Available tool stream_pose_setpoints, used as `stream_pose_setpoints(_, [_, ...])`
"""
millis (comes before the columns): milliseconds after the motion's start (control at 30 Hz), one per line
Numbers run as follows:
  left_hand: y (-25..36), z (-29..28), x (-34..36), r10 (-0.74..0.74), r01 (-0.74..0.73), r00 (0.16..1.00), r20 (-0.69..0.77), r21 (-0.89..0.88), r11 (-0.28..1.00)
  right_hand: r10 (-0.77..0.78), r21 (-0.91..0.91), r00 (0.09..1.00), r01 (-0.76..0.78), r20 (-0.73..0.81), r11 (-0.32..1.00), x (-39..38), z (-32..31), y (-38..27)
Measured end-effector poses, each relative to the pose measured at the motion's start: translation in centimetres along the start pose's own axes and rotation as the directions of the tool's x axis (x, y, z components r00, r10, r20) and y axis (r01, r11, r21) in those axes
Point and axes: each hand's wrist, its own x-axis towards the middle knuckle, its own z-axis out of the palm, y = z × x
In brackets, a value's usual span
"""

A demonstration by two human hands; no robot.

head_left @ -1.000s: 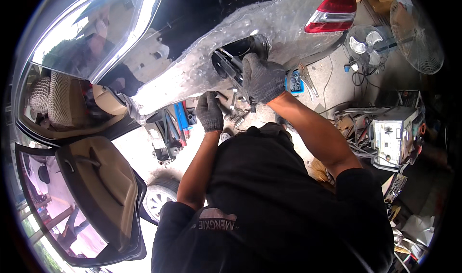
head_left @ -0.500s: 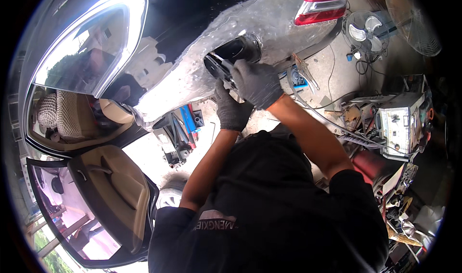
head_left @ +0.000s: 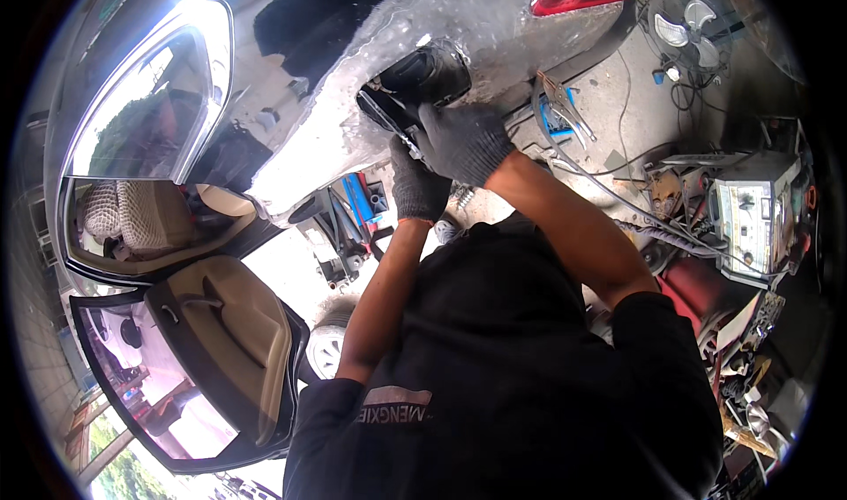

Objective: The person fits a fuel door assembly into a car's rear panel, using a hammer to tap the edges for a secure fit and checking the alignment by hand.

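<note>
At a car's silver, bare-looking rear body panel (head_left: 300, 152) is a dark oval opening (head_left: 428, 77). A slim metal tool (head_left: 381, 112) reaches into its lower left. My right hand (head_left: 459, 140), in a grey knitted glove, is closed on that tool at the opening's lower edge. My left hand (head_left: 418, 182), gloved alike, is just below and partly behind the right, fingers curled at the tool's lower end; exactly what they hold is hidden.
An open car door (head_left: 221, 350) stands at lower left. Hand tools (head_left: 565, 108), a hose (head_left: 600, 178) and a standing fan (head_left: 693, 33) are at the right, with a metal machine (head_left: 745, 227). More tools (head_left: 353, 209) and a wheel (head_left: 326, 346) lie on the floor.
My left hand has moved up and right to beside my right hand. My right hand has shifted slightly within the opening's lower edge. The whole view has also shifted, the car appearing higher.
</note>
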Motion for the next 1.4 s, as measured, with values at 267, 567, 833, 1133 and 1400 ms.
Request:
stream_pose_setpoints(267, [1.8, -0.3, -0.2, -0.130, 0.131, 0.991, 0.022, -0.066, 0.989, 0.211, 0.478, 0.938, -0.058, -0.273, 0.876, -4.5, 1.3, 3.7])
stream_pose_setpoints(567, [0.4, -10.1, 2.5, -0.156, 0.143, 0.927, 0.342, 0.065, 0.988, 0.211, 0.585, 0.945, -0.028, -0.248, 0.810, -1.9, 1.5, 1.4])
stream_pose_setpoints(833, [11.1, -14.8, 15.4, 0.362, -0.733, 0.668, 0.651, 0.659, 0.169, 0.055, 0.344, 0.961, 0.044, -0.272, 0.938, -1.1, 2.0, 0.9])
stream_pose_setpoints(1133, [8.1, -11.6, 22.9, 0.263, -0.955, 0.058, 0.963, 0.130, -0.266, 0.036, 0.117, 0.933, 0.007, -0.357, 0.993, 1.4, 0.4, 0.3])
stream_pose_setpoints(1400, [10.2, -9.8, 23.0, 0.043, -0.987, 0.100, 0.994, 0.105, -0.118, 0.245, 0.335, 0.895, -0.117, -0.372, 0.935, -0.9, 3.8, 0.8])
